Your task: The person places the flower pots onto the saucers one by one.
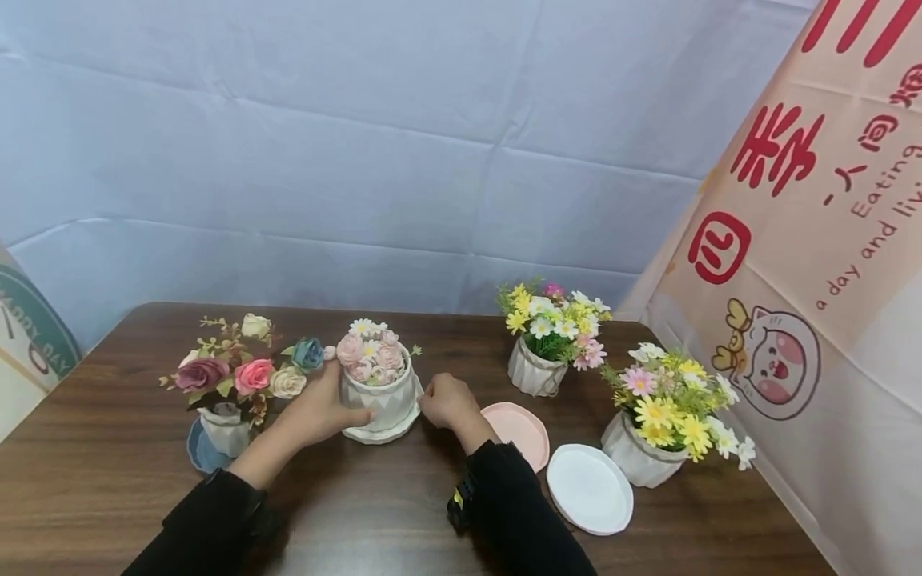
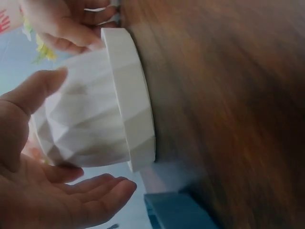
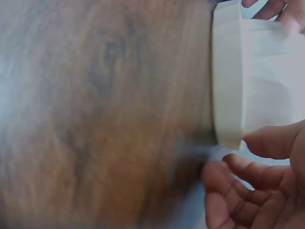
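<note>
A white faceted flowerpot (image 1: 382, 402) with pale pink roses and white daisies stands in a white saucer (image 1: 383, 436) at the table's middle. My left hand (image 1: 318, 412) holds the pot from its left side. In the left wrist view, thumb and index finger lie against the pot (image 2: 88, 112), while the other fingers extend below. My right hand (image 1: 450, 404) is at the saucer's right edge. In the right wrist view, its thumb meets the rim of the saucer (image 3: 228, 76), and the other fingers are curled close beside it.
Left stands a pot of mixed roses (image 1: 225, 432) on a blue saucer (image 1: 202, 452). To the right are a pink saucer (image 1: 519, 432), a white saucer (image 1: 591, 490) and two daisy pots, one at the back (image 1: 535, 370) and one nearer (image 1: 637, 452). Cloth hangs behind the table.
</note>
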{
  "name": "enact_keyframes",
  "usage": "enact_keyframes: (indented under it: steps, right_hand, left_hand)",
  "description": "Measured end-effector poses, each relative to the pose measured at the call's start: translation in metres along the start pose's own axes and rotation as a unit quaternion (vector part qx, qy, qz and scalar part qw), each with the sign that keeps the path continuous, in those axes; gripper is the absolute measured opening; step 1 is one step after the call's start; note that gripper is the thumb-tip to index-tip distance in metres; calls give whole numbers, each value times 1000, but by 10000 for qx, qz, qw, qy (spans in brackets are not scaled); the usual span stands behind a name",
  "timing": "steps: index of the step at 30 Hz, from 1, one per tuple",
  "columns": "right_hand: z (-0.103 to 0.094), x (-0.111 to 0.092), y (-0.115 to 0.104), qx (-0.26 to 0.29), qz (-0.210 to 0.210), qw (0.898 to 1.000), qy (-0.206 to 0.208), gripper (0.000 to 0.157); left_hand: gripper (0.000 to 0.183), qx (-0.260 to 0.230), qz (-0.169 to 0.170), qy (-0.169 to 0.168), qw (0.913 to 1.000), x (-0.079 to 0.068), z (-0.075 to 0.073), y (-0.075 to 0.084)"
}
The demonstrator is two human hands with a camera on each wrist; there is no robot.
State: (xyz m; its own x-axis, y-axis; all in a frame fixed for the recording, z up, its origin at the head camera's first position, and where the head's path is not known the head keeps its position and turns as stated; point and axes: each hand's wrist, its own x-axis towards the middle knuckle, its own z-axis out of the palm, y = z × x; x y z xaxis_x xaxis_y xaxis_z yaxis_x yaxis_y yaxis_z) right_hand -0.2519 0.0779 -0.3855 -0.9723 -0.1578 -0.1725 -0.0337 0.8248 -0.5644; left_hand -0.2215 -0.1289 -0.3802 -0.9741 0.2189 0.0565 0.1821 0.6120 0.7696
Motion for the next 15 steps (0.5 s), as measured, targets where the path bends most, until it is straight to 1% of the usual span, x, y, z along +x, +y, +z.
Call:
enact_keyframes:
  steps: [3, 7, 8, 11, 14, 15]
  right_hand:
    - [-5, -4, -3, -448, 30, 9989, -119, 37]
    - [-10, -10, -5, -829, 119, 9961, -292, 17]
    - [-11, -12, -5, -880, 120, 9955, -330, 16]
    - [-12, -16, -5, -1038, 4, 9937, -419, 24]
    - [-13, -22, -6, -1200, -150, 9916, -454, 23]
    - [-13, -25, -6, -1263, -207, 9908, -432, 22]
  left_hand:
    - [101, 425, 101, 52, 9990, -6, -2, 1]
    - [101, 1015, 280, 36, 9944, -15, -5, 3]
    - [101, 1145, 325, 21, 9929, -17, -6, 3]
    - [97, 1384, 500, -36, 9891, -23, -10, 3]
    - [92, 1604, 685, -131, 9846, -29, -14, 2]
    - [90, 1690, 793, -165, 9823, -31, -15, 1]
